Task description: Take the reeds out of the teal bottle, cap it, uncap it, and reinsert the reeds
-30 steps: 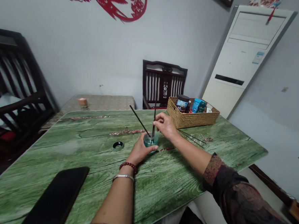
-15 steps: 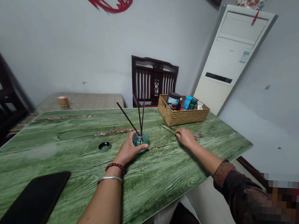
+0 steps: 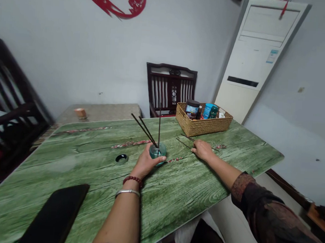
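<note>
My left hand (image 3: 147, 160) is wrapped round a small round glass diffuser bottle (image 3: 161, 150) of blue-green tint, standing on the table. Three dark reed sticks (image 3: 145, 129) rise from its neck; two lean left and one stands nearly upright. To the right, my right hand (image 3: 202, 149) rests low at the tabletop with its fingers closed over thin dark reed sticks (image 3: 183, 143) lying there. Their ends stick out to the left of the fingers, slightly apart. A black ring-shaped cap (image 3: 121, 158) lies left of the bottle.
Behind my right hand stands a woven basket (image 3: 206, 129) with jars and bottles. A black flat board-like object (image 3: 54, 214) lies at the near left of the green table (image 3: 105, 202). An orange object (image 3: 80, 113) sits on a farther surface; a dark wooden chair (image 3: 172, 89) stands behind.
The view has shifted a little, moving the scene rightward. One reed in the bottle has tipped to the left. The sticks by my right hand have spread apart.
</note>
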Available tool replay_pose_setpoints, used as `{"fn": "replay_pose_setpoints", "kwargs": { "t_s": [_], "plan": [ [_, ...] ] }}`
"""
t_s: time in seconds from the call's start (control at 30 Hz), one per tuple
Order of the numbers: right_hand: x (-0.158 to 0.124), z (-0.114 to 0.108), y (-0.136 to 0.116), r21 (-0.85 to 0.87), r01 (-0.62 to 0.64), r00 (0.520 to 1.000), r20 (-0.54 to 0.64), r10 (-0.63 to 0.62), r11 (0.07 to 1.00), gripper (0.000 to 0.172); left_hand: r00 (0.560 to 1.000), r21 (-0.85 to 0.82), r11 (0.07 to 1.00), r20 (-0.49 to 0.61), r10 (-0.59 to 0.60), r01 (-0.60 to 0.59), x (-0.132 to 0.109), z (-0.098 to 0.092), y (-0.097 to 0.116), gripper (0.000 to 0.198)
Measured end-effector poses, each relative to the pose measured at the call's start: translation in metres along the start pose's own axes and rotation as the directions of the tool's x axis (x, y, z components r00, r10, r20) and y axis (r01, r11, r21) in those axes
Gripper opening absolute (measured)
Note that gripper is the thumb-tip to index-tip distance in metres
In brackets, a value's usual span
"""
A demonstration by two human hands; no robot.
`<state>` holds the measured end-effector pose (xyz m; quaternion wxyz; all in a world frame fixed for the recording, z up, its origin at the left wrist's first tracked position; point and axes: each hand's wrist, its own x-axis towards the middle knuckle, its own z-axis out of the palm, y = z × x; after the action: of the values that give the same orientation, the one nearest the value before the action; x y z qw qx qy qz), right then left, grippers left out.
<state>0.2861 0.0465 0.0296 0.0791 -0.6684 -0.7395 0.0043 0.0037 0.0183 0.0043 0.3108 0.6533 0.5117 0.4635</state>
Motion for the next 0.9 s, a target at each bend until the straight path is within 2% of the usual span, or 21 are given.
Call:
{"fn": "replay_pose_setpoints", "kwargs": {
  "t_s": [0.07, 0.17, 0.27, 0.33, 0.37, 0.4, 0.47, 0.5, 0.53, 0.6, 0.7, 0.9],
  "plan": [
    [0.001, 0.002, -0.005, 0.032, 0.000, 1.000, 0.015, 0.000, 0.999, 0.020, 1.000, -0.016, 1.000, 0.006, -0.005, 0.005, -0.002, 0.001, 0.002, 0.068],
    [0.002, 0.000, -0.009, 0.106, 0.014, 1.000, -0.008, -0.013, 0.994, 0.020, 1.000, -0.039, 0.999, 0.011, -0.011, 0.011, -0.003, 0.001, 0.002, 0.071],
    [0.007, -0.013, -0.012, 0.208, 0.051, 0.998, -0.055, -0.040, 0.977, 0.019, 1.000, -0.035, 0.999, 0.004, -0.011, 0.011, -0.002, 0.002, 0.001, 0.072],
    [0.013, -0.027, -0.018, 0.341, 0.076, 0.994, -0.101, -0.044, 0.937, 0.020, 1.000, -0.036, 0.999, 0.003, -0.006, 0.006, -0.002, 0.002, 0.000, 0.072],
    [0.016, -0.036, -0.023, 0.464, 0.098, 0.991, -0.130, -0.041, 0.880, 0.021, 1.000, -0.038, 0.999, 0.003, -0.002, 0.003, -0.002, 0.002, -0.001, 0.071],
    [0.018, -0.045, -0.029, 0.609, 0.131, 0.986, -0.162, -0.040, 0.782, 0.021, 1.000, -0.041, 0.999, 0.002, 0.003, -0.003, -0.001, 0.002, -0.001, 0.071],
    [0.019, -0.064, -0.045, 0.849, 0.224, 0.972, -0.229, -0.048, 0.479, 0.019, 1.000, -0.048, 0.999, 0.003, 0.014, -0.014, -0.001, 0.002, -0.003, 0.071],
    [0.019, -0.072, -0.054, 0.904, 0.270, 0.962, -0.265, -0.060, 0.331, 0.018, 1.000, -0.051, 0.999, 0.003, 0.016, -0.015, 0.000, 0.002, -0.003, 0.070],
    [0.018, -0.080, -0.063, 0.922, 0.311, 0.950, -0.302, -0.074, 0.229, 0.020, 1.000, -0.053, 0.998, 0.002, 0.015, -0.015, 0.000, 0.002, -0.004, 0.069],
    [0.015, -0.091, -0.081, 0.919, 0.376, 0.926, -0.367, -0.092, 0.118, 0.024, 1.000, -0.053, 0.999, -0.004, 0.008, -0.009, 0.000, 0.002, -0.004, 0.069],
    [0.015, -0.096, -0.100, 0.899, 0.432, 0.900, -0.425, -0.094, 0.071, 0.026, 1.000, -0.060, 0.998, -0.018, 0.013, -0.014, 0.000, 0.002, -0.003, 0.068],
    [0.024, -0.082, -0.118, 0.895, 0.432, 0.900, -0.421, -0.110, 0.113, 0.024, 1.000, -0.078, 0.997, -0.010, 0.015, -0.015, -0.001, 0.003, -0.002, 0.070]
  ]
}}
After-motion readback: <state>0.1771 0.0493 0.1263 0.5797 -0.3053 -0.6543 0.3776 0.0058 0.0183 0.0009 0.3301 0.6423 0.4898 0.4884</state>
